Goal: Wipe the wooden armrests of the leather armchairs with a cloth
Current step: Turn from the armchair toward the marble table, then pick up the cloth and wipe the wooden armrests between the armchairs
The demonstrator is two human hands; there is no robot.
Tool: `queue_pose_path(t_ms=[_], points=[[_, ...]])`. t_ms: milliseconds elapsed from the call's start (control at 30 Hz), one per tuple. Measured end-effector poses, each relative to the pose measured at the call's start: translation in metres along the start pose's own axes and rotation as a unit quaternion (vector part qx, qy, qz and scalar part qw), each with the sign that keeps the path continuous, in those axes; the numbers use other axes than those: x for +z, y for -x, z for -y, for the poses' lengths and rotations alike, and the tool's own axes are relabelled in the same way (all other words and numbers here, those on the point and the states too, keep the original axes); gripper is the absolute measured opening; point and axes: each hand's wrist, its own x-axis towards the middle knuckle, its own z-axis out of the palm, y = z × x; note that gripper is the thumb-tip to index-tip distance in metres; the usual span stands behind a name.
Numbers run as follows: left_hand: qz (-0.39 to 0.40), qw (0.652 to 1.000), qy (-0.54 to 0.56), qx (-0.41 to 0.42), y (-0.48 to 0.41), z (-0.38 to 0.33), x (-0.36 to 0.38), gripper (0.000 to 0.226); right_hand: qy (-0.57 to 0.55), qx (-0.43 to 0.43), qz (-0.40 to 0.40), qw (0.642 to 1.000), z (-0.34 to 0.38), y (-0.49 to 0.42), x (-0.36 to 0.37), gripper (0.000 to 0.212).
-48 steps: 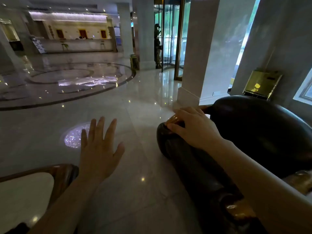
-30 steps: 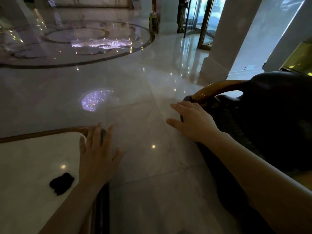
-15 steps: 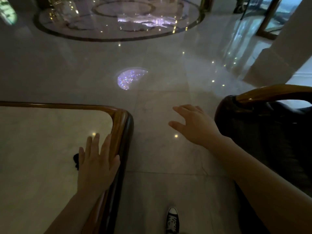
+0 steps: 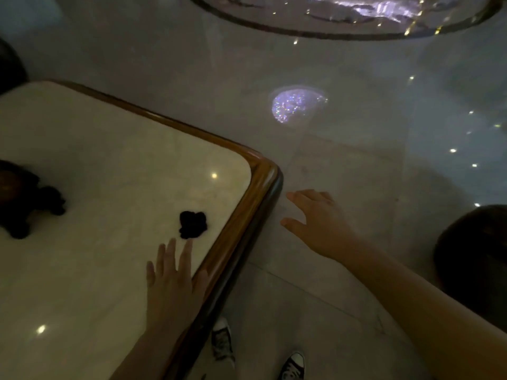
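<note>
A small crumpled black cloth (image 4: pixel 193 224) lies on the pale stone top of a table near its right corner. My left hand (image 4: pixel 172 283) hovers flat over the table just below the cloth, fingers apart and pointing at it, holding nothing. Over the floor to the right of the table corner, my right hand (image 4: pixel 318 223) is spread and empty. A dark leather armchair (image 4: pixel 474 259) shows only as a rounded edge at the far right; its wooden armrest is out of view.
The table (image 4: pixel 258 193) has a raised wooden rim with a rounded corner. A dark ornament (image 4: pixel 24 201) stands on its left side. Polished marble floor (image 4: pixel 343 292) lies between table and chair, with my two sneakers (image 4: pixel 222 341) at the bottom.
My view has swung left and down from the armchair to the table. My right hand left the armrest. My left hand moved over the tabletop toward the cloth.
</note>
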Motion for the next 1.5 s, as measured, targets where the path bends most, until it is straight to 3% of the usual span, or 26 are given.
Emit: queue_pose_path(t_ms=[267, 433, 767, 867, 1133, 1200, 1300, 1400, 1500], points=[[0.049, 0.996, 0.024, -0.073, -0.051, 0.082, 0.044, 0.072, -0.014, -0.05, 0.053, 0.997, 0.071, -0.087, 0.08, 0.065], [0.088, 0.988, 0.054, -0.116, -0.079, 0.121, 0.084, 0.072, -0.044, -0.071, 0.132, 0.988, 0.109, -0.13, 0.15, 0.064], [0.134, 0.967, 0.039, -0.211, -0.133, 0.18, 0.202, 0.07, -0.073, -0.097, 0.264, 0.957, 0.127, -0.228, 0.325, 0.066], [0.141, 0.962, 0.021, -0.234, -0.155, 0.19, 0.241, 0.072, -0.035, -0.126, 0.269, 0.954, 0.126, -0.26, 0.374, 0.069], [0.115, 0.955, 0.013, -0.272, -0.171, 0.202, 0.32, 0.081, 0.118, -0.167, 0.295, 0.933, 0.125, -0.307, 0.455, 0.103], [0.098, 0.957, 0.011, -0.272, -0.169, 0.204, 0.327, 0.08, 0.153, -0.177, 0.293, 0.927, 0.124, -0.309, 0.466, 0.098], [0.091, 0.958, 0.008, -0.27, -0.169, 0.204, 0.331, 0.08, 0.179, -0.215, 0.238, 0.93, 0.119, -0.306, 0.474, 0.068], [0.094, 0.958, 0.006, -0.271, -0.171, 0.205, 0.333, 0.081, 0.151, -0.245, 0.208, 0.935, 0.113, -0.304, 0.478, 0.045], [0.097, 0.957, 0.008, -0.272, -0.171, 0.205, 0.333, 0.081, 0.085, -0.237, 0.216, 0.943, 0.111, -0.308, 0.476, 0.036]])
